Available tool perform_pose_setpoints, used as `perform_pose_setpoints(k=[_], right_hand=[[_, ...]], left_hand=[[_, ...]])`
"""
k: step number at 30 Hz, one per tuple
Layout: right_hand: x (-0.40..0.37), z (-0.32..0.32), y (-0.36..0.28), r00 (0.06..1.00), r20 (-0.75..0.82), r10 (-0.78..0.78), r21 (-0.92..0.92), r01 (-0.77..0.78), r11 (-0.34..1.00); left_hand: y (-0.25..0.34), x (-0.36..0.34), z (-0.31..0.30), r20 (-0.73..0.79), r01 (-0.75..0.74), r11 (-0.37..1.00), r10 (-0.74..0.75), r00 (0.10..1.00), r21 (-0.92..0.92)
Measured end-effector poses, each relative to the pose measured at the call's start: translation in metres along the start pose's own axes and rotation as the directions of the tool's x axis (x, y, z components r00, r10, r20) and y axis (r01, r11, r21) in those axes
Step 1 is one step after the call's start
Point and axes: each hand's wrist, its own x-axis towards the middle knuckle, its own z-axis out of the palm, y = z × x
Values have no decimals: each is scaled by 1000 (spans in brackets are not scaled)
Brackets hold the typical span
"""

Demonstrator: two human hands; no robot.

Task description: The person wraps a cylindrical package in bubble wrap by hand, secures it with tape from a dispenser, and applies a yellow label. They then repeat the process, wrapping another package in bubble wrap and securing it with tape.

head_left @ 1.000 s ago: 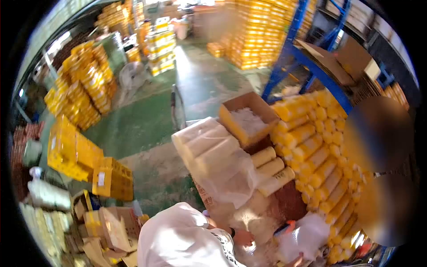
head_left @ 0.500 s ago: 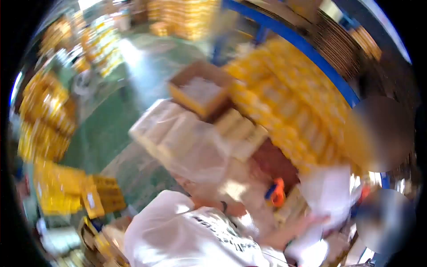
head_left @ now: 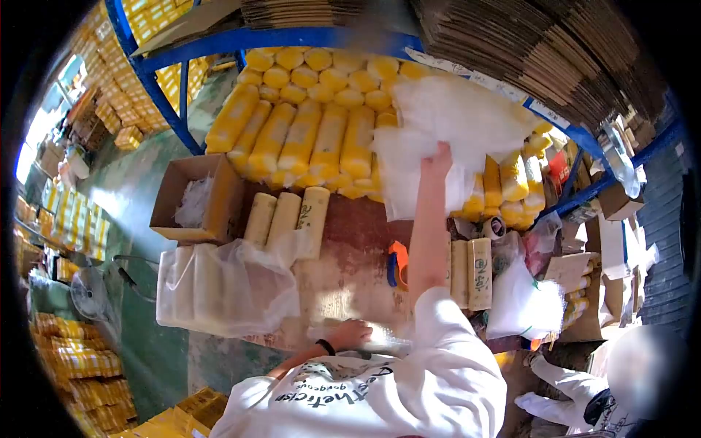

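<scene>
My right hand [head_left: 437,162] is stretched out over the far side of the table, fingers closed on a white translucent plastic bag [head_left: 467,109] spread across the stacked yellow rolls. My left hand [head_left: 352,333], with a black band at its wrist, lies low at the near table edge with fingers loosely extended, beside some shiny clear plastic [head_left: 387,338]. An orange and blue tape dispenser [head_left: 398,264] sits on the table near my right forearm. To the left, a clear bag [head_left: 248,285] covers several cream rolls. More cream rolls [head_left: 312,223] stand behind it.
Yellow-wrapped rolls [head_left: 336,142] are piled at the back under a blue rack [head_left: 270,40]. A cardboard box [head_left: 197,204] holds white scraps. Flat cardboard [head_left: 540,58] is stacked above. A white sack [head_left: 526,306] stands at right; another person's leg [head_left: 566,387] is nearby.
My view has swung to face the table and rack squarely. My right hand has reached away from me to the back, and the white bag is now spread over the yellow rolls.
</scene>
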Motion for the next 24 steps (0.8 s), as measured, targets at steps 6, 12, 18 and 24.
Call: perform_pose_setpoints(k=[6,12,18,24], right_hand=[[-48,98,-40,958,285,-33,116,0,993],[-124,142,130,399,666,630,-662,-74,746],[-74,107,97,428,587,687,-766,19,642],[137,34,39,789,593,164,-725,611,-319]], left_hand=[[-2,5,-3,73,71,997,-70,995,-22],[-5,14,-8,190,89,992,-71,979,-91],[-15,11,1,241,81,990,-51,969,-114],[-11,15,-12,263,86,983,-42,964,-160]])
